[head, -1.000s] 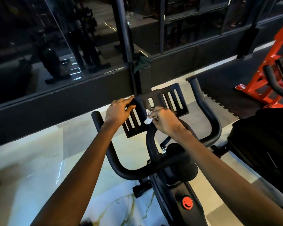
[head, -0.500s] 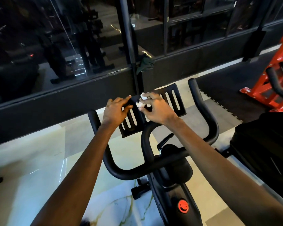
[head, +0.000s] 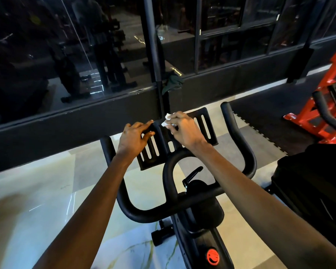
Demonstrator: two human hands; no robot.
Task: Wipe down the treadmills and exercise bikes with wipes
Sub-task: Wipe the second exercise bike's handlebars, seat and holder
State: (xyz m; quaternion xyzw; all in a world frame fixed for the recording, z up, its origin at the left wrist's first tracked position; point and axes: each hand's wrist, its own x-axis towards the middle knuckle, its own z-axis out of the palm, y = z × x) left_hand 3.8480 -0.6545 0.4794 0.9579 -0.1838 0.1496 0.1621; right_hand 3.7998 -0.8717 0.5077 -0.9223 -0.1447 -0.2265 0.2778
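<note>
A crumpled white wipe (head: 166, 120) is pinched in the curled fingers of the right hand (head: 184, 131) and pressed against the upper edge of the slotted tray (head: 207, 126) on the exercise bike (head: 202, 245). Just to the left of that grip, the tray's top corner is held by the left hand (head: 134, 136), with the thumb on the front face and the fingers hooked over the edge, so the plate is steadied.

The step in hand is judged to be the wiping of the tray. The handlebars (head: 241, 144), which loop below and to either side of the grip, are judged to be still to do. For the next move, the wipe would need to be drawn along the edge away from the left hand, toward the slots right of the grip, under firm pressure.

Most of the wipe is hidden within the fingers, and the tray's centre is covered by the right hand. Cleanliness cannot be judged on the dark finish. The bike's lower frame is cut off at the bottom edge. The black machine (head: 314, 187) far right of the grip is too dark to be made out, and reflections in the glass (head: 47, 55) beyond are indistinct.
</note>
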